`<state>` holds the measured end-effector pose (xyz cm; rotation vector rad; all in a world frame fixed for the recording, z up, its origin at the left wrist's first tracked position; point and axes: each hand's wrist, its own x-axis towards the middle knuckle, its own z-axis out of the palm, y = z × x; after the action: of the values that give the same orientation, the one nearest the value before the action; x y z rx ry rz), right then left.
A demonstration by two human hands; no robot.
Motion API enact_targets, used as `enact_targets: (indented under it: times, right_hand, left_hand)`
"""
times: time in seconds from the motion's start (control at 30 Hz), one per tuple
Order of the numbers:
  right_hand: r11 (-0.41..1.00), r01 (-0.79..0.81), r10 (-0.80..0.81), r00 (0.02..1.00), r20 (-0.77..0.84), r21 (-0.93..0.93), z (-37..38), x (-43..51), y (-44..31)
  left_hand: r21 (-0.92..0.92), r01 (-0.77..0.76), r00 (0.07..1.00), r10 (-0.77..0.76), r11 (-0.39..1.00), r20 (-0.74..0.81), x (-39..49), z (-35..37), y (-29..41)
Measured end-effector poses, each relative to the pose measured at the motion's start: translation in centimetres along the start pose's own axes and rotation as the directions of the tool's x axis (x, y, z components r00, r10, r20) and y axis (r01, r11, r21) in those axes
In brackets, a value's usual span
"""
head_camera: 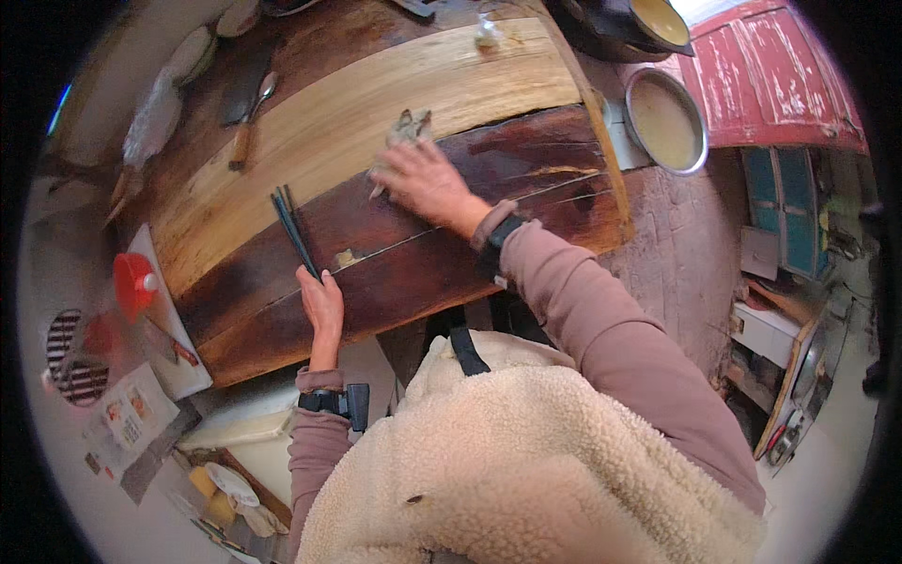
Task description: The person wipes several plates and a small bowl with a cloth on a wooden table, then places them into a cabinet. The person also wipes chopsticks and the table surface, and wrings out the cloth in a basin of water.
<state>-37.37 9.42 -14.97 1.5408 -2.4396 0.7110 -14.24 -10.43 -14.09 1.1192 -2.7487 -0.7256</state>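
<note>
My left hand [324, 303] grips a pair of dark sticks, probably chopsticks [292, 229], by their near ends over the front of the wooden tabletop [246, 310]. Under my right hand [426, 182] is a crumpled greyish cloth [410, 127], pressed onto the wood where its pale band meets the dark one. The palm hides part of the cloth. A small pale scrap [346, 258] lies on the dark wood between my hands. Dark wristbands sit on both wrists.
Beyond lie a spoon [266, 88], a wooden-handled tool [239, 144] and a small clear object [486, 34]. A metal basin of cloudy liquid [666, 120] and a dark pot [620, 32] stand right. Left are a white board [187, 370] and a red container [134, 285].
</note>
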Motion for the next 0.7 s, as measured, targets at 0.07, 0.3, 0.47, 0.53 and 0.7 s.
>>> enact_targets:
  times: [0.07,0.3,0.47,0.53,0.7]
  right_hand:
    - [0.978,-0.174,0.162,0.982,-0.100,-0.116,-2.6,-2.1,5.6]
    - [0.542,-0.627,0.668,0.726,-0.166,-0.560,-12.5,-16.6,13.1]
    - [0.666,-0.677,0.712,0.702,-0.004,-0.313,-6.4,-14.0,1.7]
    - [0.834,-0.535,0.537,0.843,-0.025,-0.136,-3.9,-11.8,-4.4]
    - [0.990,-0.034,-0.002,0.965,0.262,0.133,-4.7,-13.6,-11.9]
  left_hand:
    - [0.089,-0.111,0.992,0.116,0.990,-0.050,0.3,0.3,0.9]
    - [0.367,-0.113,0.994,0.103,0.923,0.047,2.1,-0.7,3.3]
    - [0.317,-0.133,0.990,0.137,0.939,0.008,2.9,-0.9,2.7]
    - [0.265,-0.097,0.995,0.086,0.959,0.051,2.9,-0.7,2.4]
    - [0.254,-0.087,0.992,0.108,0.963,-0.070,1.2,-1.6,3.0]
